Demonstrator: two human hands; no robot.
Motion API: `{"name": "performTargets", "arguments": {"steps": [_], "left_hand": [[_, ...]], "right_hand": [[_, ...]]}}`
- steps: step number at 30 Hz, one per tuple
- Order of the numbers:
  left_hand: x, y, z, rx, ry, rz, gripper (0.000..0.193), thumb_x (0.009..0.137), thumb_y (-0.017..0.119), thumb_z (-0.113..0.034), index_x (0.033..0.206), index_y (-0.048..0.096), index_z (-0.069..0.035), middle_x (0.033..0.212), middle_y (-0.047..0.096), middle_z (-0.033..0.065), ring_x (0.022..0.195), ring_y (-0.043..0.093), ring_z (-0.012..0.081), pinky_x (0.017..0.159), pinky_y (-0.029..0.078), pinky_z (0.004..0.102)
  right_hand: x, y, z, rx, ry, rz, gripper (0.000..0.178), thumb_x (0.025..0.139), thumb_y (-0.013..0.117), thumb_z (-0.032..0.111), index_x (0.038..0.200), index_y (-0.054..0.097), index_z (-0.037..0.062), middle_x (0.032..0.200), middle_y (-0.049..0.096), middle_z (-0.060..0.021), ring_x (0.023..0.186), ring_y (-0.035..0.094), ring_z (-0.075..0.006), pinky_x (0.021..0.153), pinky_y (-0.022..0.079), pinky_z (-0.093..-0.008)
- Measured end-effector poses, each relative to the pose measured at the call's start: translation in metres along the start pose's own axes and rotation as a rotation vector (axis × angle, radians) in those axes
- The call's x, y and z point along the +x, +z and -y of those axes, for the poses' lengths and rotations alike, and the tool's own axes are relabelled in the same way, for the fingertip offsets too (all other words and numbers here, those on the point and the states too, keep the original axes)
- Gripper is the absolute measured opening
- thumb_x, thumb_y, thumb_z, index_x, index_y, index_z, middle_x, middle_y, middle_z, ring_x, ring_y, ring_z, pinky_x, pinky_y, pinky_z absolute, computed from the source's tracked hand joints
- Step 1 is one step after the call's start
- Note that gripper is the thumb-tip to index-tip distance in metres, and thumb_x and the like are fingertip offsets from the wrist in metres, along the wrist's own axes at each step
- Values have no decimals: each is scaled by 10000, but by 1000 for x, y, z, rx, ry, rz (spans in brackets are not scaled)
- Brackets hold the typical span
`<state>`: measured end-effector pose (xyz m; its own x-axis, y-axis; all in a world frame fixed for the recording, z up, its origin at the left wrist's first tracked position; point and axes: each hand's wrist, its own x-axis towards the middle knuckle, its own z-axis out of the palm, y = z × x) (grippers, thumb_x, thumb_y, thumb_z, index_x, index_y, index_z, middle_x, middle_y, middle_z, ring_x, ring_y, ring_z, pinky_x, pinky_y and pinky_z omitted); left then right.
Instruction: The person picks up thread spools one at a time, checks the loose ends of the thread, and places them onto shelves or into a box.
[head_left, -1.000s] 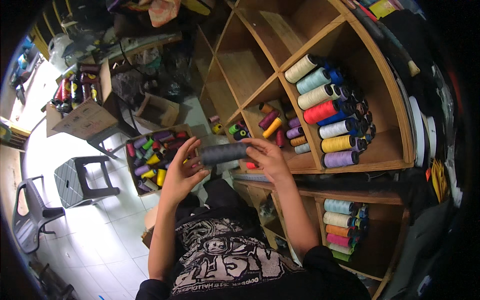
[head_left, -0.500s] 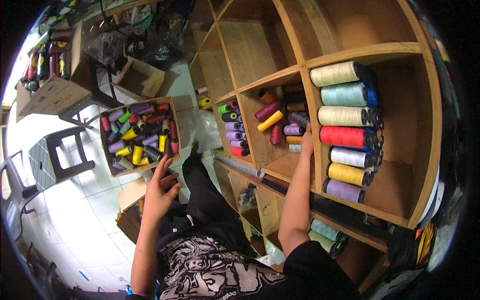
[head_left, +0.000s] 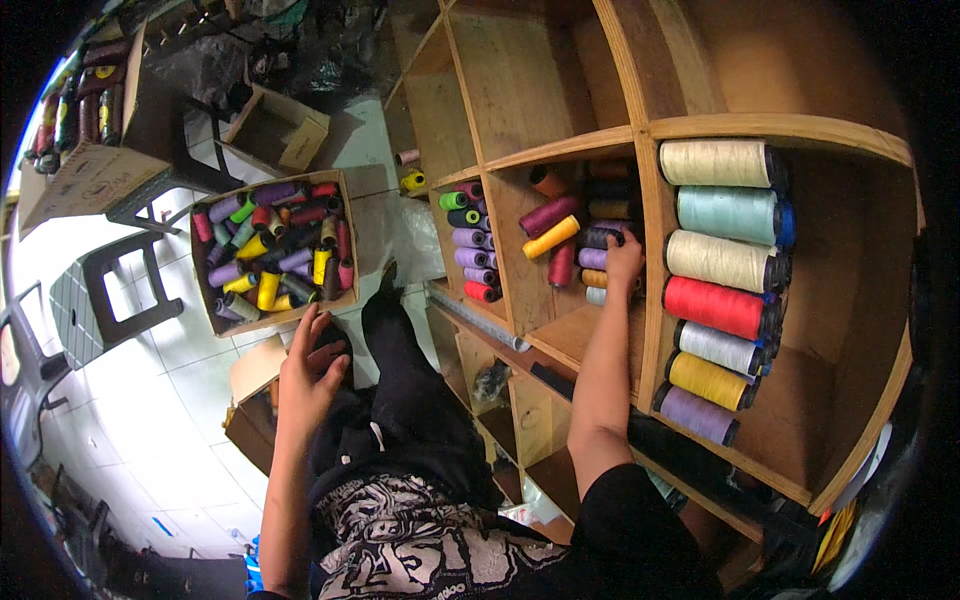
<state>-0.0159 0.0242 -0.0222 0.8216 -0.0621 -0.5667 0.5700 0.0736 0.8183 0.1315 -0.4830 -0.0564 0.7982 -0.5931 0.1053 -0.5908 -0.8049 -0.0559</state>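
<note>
My right hand point(head_left: 625, 264) reaches into a middle compartment of the wooden shelf point(head_left: 640, 190). Its fingers are closed around the near end of a dark spool of thread point(head_left: 598, 238), partly hiding it. That spool lies on a stack with a lavender spool point(head_left: 593, 259) under it and an orange-brown one below. To the left in the same compartment, a yellow spool point(head_left: 551, 237) slants beside a maroon spool point(head_left: 547, 214) and a crimson one point(head_left: 561, 265). My left hand point(head_left: 312, 365) hangs with fingers apart, holding nothing, just below the cardboard box point(head_left: 345, 215) of mixed spools.
Large spools, including a red one point(head_left: 712, 307), are stacked in the right compartment. Small green and purple spools point(head_left: 469, 238) fill a narrower one at left. A plastic stool point(head_left: 80, 310), an open carton point(head_left: 275, 140) and a carton of dark spools point(head_left: 110, 175) stand left.
My right hand's fingers now show at the end of the dark spool, which lies more level. The view has shifted slightly. My left hand stays near the box, fingers apart.
</note>
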Motion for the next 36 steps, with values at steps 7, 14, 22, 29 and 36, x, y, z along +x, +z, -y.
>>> {"name": "performTargets", "arguments": {"steps": [7, 14, 22, 29, 36], "left_hand": [[7, 0, 1, 34, 40, 2, 752, 825, 575, 75, 1474, 244, -112, 1409, 437, 171, 1089, 611, 253, 890, 503, 326], [6, -1, -5, 34, 36, -17, 730, 835, 570, 69, 1468, 255, -112, 1405, 441, 171, 1082, 617, 255, 890, 505, 320], [1, -14, 8, 61, 51, -94, 708, 845, 571, 64, 1461, 273, -117, 1373, 472, 171, 1059, 627, 241, 884, 504, 310], [-8, -19, 5, 64, 72, -92, 691, 855, 571, 58, 1458, 281, -114, 1347, 492, 165, 1044, 632, 235, 880, 506, 307], [-9, -16, -8, 101, 154, -2, 646, 863, 577, 38, 1434, 306, -92, 1282, 549, 150, 1024, 636, 212, 867, 507, 305]], "right_hand": [[1, 9, -6, 186, -84, -165, 314, 810, 692, 164, 1040, 648, -46, 944, 690, -203, 912, 678, -257, 775, 519, -342], [-43, 39, 54, 257, 178, 315, 363, 758, 718, 274, 932, 642, -35, 815, 696, -191, 761, 698, -243, 668, 531, -341], [-61, 88, 64, 88, 241, 207, 528, 663, 735, 325, 1049, 625, -19, 1076, 641, -251, 1051, 612, -351, 907, 475, -406], [-87, 81, 65, 59, 157, -171, 582, 647, 768, 291, 1093, 606, -46, 1031, 663, -219, 931, 663, -331, 824, 521, -379], [-168, -61, 88, 715, 325, 330, 429, 772, 682, 201, 1086, 579, -73, 833, 646, -114, 631, 620, -167, 574, 512, -285]]}}
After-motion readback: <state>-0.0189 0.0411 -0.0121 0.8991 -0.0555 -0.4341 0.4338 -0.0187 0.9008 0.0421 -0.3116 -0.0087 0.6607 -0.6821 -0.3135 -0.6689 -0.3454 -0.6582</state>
